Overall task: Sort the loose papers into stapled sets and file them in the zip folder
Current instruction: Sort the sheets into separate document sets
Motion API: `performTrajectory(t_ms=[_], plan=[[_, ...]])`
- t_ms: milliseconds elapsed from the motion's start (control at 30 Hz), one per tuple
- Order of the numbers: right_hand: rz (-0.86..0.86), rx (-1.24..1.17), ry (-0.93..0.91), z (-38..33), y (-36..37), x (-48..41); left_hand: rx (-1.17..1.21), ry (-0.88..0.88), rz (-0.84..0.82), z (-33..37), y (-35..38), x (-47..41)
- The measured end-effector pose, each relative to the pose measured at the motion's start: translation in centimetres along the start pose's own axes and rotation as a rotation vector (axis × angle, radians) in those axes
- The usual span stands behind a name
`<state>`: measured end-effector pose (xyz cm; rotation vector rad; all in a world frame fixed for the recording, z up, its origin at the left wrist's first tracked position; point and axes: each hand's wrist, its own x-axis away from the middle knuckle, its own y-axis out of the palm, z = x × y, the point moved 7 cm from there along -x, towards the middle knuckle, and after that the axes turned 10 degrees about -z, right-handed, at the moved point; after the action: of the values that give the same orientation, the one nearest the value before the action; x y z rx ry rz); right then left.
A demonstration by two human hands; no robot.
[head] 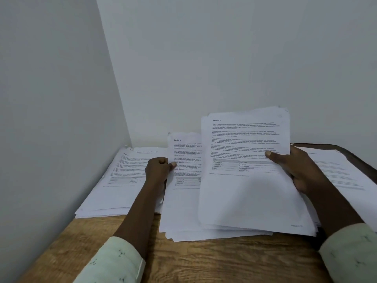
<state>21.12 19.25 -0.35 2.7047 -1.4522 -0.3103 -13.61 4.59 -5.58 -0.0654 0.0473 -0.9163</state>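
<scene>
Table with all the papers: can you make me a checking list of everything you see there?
Surface: wooden table, bare wood grain at the near edge.
Job's things: left pile lying flat; middle sheet held up; raised sheaf tilted up, overlapping it; right pile lying flat. No stapler or zip folder seen.
Clutter: nothing seen.
Hands: left hand pinches the middle sheet's left edge; right hand grips the raised sheaf, thumb on the front page.
Cables: nothing seen.
Surroundings: plain walls meeting in a corner behind the table.
</scene>
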Motion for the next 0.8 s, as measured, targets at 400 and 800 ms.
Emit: performTrajectory(t_ms=[400,800], plan=[[0.001,0.074,-0.082,0.1,1.8,0.2,-0.343,0.365,0.280,5.2,-0.4,2.7],[-0.115,0.203,-0.130,0.1,4.9,-0.4,0.461,0.201,-0.291,5.5,2.9,3.3]])
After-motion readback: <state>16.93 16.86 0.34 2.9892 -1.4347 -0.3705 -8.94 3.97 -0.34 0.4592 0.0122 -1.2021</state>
